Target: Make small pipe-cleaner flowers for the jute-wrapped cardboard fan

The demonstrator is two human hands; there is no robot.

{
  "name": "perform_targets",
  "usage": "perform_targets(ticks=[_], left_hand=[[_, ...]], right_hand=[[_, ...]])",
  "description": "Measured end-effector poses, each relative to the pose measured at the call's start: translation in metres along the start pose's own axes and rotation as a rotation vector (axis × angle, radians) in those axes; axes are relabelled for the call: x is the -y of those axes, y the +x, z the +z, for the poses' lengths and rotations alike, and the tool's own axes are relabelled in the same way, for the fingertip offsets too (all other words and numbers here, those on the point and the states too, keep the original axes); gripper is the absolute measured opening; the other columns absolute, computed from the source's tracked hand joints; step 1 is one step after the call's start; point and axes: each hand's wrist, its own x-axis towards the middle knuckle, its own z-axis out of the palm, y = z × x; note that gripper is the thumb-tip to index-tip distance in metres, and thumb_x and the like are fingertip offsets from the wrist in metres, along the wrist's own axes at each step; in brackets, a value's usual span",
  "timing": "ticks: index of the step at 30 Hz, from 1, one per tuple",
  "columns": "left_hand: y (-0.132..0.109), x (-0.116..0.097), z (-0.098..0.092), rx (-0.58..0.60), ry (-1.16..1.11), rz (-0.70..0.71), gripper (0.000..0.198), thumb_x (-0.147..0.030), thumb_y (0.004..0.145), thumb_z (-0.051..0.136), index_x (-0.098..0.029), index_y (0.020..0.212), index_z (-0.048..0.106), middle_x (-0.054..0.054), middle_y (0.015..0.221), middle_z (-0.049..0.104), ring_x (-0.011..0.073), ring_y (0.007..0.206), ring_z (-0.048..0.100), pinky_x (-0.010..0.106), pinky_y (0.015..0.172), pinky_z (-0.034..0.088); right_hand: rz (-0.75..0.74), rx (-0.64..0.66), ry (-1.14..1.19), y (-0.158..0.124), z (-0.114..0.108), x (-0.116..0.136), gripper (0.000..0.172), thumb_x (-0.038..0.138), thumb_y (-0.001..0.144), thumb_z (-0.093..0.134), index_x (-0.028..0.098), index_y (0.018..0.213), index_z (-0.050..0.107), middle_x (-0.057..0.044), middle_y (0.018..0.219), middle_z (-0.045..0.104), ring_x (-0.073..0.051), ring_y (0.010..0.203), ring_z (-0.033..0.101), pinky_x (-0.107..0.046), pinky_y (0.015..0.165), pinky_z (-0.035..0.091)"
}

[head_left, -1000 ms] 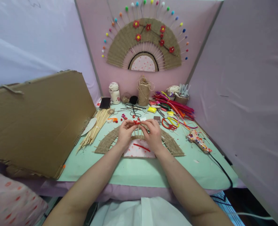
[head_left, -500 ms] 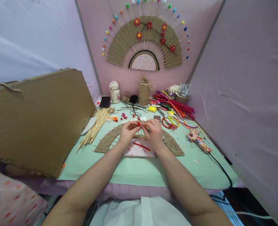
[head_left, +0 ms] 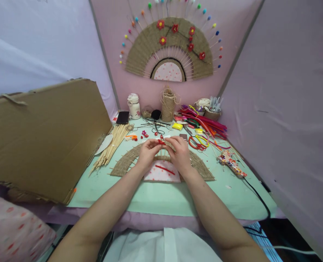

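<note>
Above the middle of a twine-woven fan (head_left: pixel 125 161), my left hand (head_left: pixel 148 153) and my right hand (head_left: pixel 179 152) meet fingertip to fingertip. Pinched between them is a small red pipe cleaner (head_left: pixel 161 142), bent up; its exact shape is partly hidden by my fingers. Both hands are closed on it. Below them, a straight red pipe cleaner (head_left: pixel 165 170) lies across the fan's pink dotted half-round centre (head_left: pixel 156 176). Just beyond my fingers are small red and purple flower pieces (head_left: pixel 144 134).
Bamboo sticks (head_left: pixel 110 148) and a cardboard sheet (head_left: pixel 46 138) are on the left. Red scissors (head_left: pixel 196 143), a pipe cleaner bundle (head_left: pixel 213 126) and a corded glue gun (head_left: pixel 231 163) lie to the right. A twine spool (head_left: pixel 168 105) stands behind; a finished fan (head_left: pixel 142 47) hangs above.
My right fingers have shifted slightly on the red pipe cleaner, and more of it shows between my fingertips. The view has moved a little; the things on the table stay put.
</note>
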Motion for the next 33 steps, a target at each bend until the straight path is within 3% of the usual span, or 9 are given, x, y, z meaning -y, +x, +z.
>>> perform_targets(ticks=[10,16,33], left_hand=[[-0.0005,-0.0044,-0.0027,0.016,0.110,-0.250,0.023,-0.020,0.055,0.074,-0.017,0.071,0.059,-0.002,0.061,0.057,0.0082,0.051,0.049,0.022,0.051,0.037],[0.0006,-0.0016,-0.0067,0.073,0.218,-0.267,0.022,-0.020,0.056,0.070,-0.017,0.074,0.057,-0.004,0.061,0.056,0.0068,0.051,0.047,0.020,0.050,0.035],[0.0016,0.0012,-0.0082,0.105,0.263,-0.272,0.020,-0.019,0.055,0.070,-0.016,0.071,0.059,-0.002,0.060,0.057,0.0091,0.054,0.049,0.022,0.052,0.037]], right_hand=[[-0.116,0.212,-0.159,0.0031,-0.0059,-0.0047,0.015,0.027,0.089,0.051,0.023,0.095,0.064,-0.005,0.097,0.064,-0.021,0.097,0.048,-0.037,0.082,0.028],[-0.127,0.308,-0.218,0.0021,-0.0071,-0.0053,0.014,0.024,0.090,0.049,0.022,0.095,0.062,-0.006,0.095,0.064,-0.021,0.095,0.046,-0.037,0.084,0.024],[-0.116,0.383,-0.293,0.0021,-0.0085,-0.0035,0.010,0.022,0.089,0.051,0.020,0.089,0.060,-0.006,0.090,0.063,-0.021,0.092,0.046,-0.036,0.083,0.024]])
